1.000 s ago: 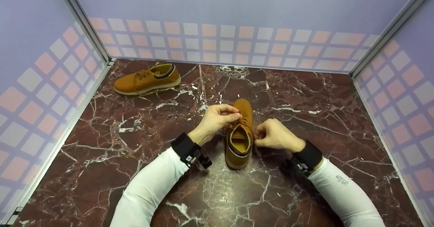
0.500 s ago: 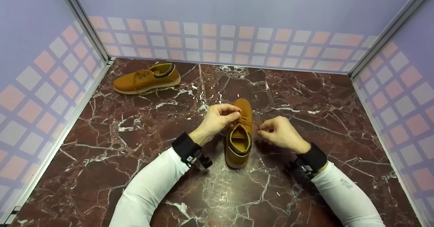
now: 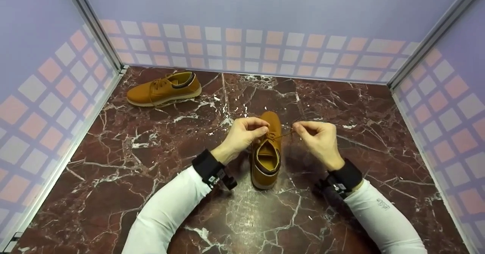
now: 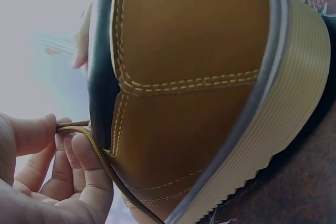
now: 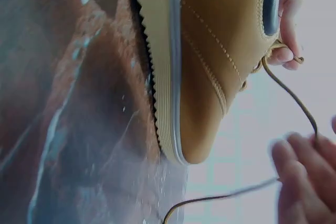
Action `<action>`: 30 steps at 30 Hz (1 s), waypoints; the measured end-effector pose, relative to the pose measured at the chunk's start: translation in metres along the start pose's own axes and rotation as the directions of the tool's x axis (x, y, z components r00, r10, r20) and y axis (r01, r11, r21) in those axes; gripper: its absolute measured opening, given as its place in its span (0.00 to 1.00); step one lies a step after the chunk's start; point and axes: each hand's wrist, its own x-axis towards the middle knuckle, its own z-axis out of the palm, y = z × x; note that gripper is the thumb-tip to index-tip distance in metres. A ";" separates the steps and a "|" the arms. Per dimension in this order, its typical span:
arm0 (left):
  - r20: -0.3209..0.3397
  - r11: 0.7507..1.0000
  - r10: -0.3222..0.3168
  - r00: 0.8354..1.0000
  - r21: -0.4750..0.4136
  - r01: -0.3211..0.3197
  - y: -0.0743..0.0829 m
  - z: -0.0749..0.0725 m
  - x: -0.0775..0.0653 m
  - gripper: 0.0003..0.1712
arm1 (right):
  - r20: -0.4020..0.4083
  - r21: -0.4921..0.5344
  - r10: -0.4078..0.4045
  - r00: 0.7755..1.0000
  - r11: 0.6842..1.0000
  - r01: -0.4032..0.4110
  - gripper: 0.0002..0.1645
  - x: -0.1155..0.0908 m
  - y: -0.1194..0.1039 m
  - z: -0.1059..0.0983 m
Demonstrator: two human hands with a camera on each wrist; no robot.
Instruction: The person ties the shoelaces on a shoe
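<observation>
A tan leather shoe [image 3: 265,178] stands upright before me, toe pointing away, with a yellow lining and a dark collar. My left hand [image 3: 244,134] is at the shoe's lacing on its left side. In the left wrist view, its thumb and fingers pinch a doubled brown shoelace [image 4: 111,173], one strand hanging down past the sole. To the right of the shoe, my right hand [image 3: 316,138] pinches the other lace. The right wrist view shows this shoelace [image 5: 290,94] running from the knot area to the fingers, its free length trailing to the floor.
A matching tan shoe [image 3: 163,91] lies at the back left, toe to the left, its laces tied. Purple panels with pink and white squares [image 3: 254,51] enclose the dark red marble surface [image 3: 151,193] at the back and both sides.
My right hand has gone from beside the shoe's right side, low, to farther forward and slightly right, drawing the lace out from the shoe. The left hand has stayed in place.
</observation>
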 end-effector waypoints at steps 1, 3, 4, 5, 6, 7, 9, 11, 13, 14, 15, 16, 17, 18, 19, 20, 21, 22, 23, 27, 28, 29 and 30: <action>-0.003 1.000 0.000 1.000 0.000 0.000 0.000 0.000 0.000 0.15 | -0.040 0.027 -0.024 0.999 0.999 0.025 0.04 0.001 0.000 0.003; -0.007 1.000 -0.002 1.000 0.002 0.002 0.000 0.001 0.000 0.14 | -0.102 0.073 -0.060 0.993 0.995 0.068 0.03 0.002 -0.001 0.008; -0.006 1.000 0.000 1.000 0.006 0.000 0.000 0.001 -0.001 0.14 | -0.122 0.098 -0.073 0.990 0.991 0.085 0.03 0.003 -0.002 0.010; -0.005 1.000 0.002 1.000 0.010 -0.002 0.000 0.001 -0.001 0.15 | -0.137 0.122 -0.083 0.987 0.987 0.100 0.04 0.004 -0.003 0.012; -0.003 1.000 0.004 1.000 0.015 -0.004 0.000 0.001 -0.001 0.15 | -0.149 0.141 -0.092 0.985 0.984 0.113 0.06 0.006 -0.003 0.014; -0.001 1.000 0.006 1.000 0.018 -0.006 0.000 0.001 -0.001 0.15 | -0.158 0.155 -0.099 0.982 0.980 0.123 0.07 0.007 -0.004 0.016; 0.001 1.000 0.009 1.000 0.026 -0.009 0.001 0.001 -0.002 0.15 | -0.169 0.180 -0.114 0.979 0.973 0.144 0.08 0.011 -0.007 0.019; 0.001 1.000 0.010 1.000 0.030 -0.010 0.001 0.001 -0.002 0.14 | -0.172 0.197 -0.131 0.976 0.966 0.165 0.09 0.016 -0.010 0.022; 0.002 1.000 0.009 1.000 0.028 -0.009 0.002 0.001 -0.002 0.14 | -0.168 0.206 -0.150 0.974 0.961 0.183 0.09 0.021 -0.014 0.025; 0.002 1.000 0.009 1.000 0.029 -0.009 0.002 0.001 -0.002 0.14 | -0.163 0.207 -0.160 0.973 0.959 0.192 0.10 0.024 -0.016 0.026; 0.003 0.999 0.013 1.000 0.031 -0.013 0.002 0.000 -0.002 0.14 | -0.157 0.206 -0.168 0.973 0.958 0.199 0.11 0.027 -0.017 0.028; 0.005 0.999 0.013 1.000 0.033 -0.014 0.002 0.000 -0.002 0.14 | -0.150 0.205 -0.176 0.973 0.957 0.205 0.12 0.030 -0.020 0.029; 0.007 0.999 0.015 1.000 0.036 -0.015 0.003 0.000 -0.002 0.15 | -0.141 0.200 -0.183 0.973 0.957 0.209 0.14 0.033 -0.022 0.030; 0.010 0.999 0.017 1.000 0.039 -0.017 0.003 0.000 -0.002 0.16 | -0.131 0.194 -0.190 0.973 0.958 0.213 0.16 0.036 -0.024 0.031; 0.013 0.999 0.018 1.000 0.043 -0.019 0.003 0.000 -0.002 0.16 | -0.121 0.190 -0.195 0.973 0.958 0.216 0.17 0.039 -0.026 0.033; 0.015 0.999 0.021 1.000 0.047 -0.021 0.003 0.000 -0.001 0.17 | -0.111 0.182 -0.200 0.974 0.959 0.217 0.19 0.042 -0.029 0.034; 0.017 0.998 0.023 1.000 0.050 -0.024 0.003 0.000 -0.001 0.17 | -0.099 0.176 -0.200 0.975 0.961 0.215 0.20 0.045 -0.031 0.035; 0.019 0.998 0.022 1.000 0.051 -0.023 0.004 0.000 -0.001 0.17 | -0.087 0.170 -0.200 0.976 0.962 0.212 0.21 0.047 -0.033 0.037; 0.022 0.998 0.023 0.999 0.053 -0.025 0.004 0.000 -0.001 0.17 | -0.075 0.163 -0.197 0.977 0.965 0.207 0.22 0.050 -0.035 0.038; 0.039 0.998 0.026 0.999 0.055 -0.029 0.004 0.000 -0.001 0.16 | -0.025 0.140 -0.164 0.986 0.976 0.166 0.25 0.060 -0.040 0.044; 0.044 0.998 0.028 0.999 0.054 -0.030 0.004 -0.001 0.000 0.16 | -0.011 0.137 -0.155 0.988 0.978 0.155 0.25 0.062 -0.042 0.045; 0.049 0.998 0.030 0.998 0.055 -0.033 0.005 -0.001 0.000 0.16 | 0.004 0.138 -0.147 0.989 0.980 0.146 0.26 0.064 -0.043 0.046; 0.053 0.998 0.032 0.998 0.056 -0.036 0.005 -0.001 0.000 0.16 | 0.018 0.141 -0.139 0.990 0.981 0.135 0.26 0.066 -0.045 0.047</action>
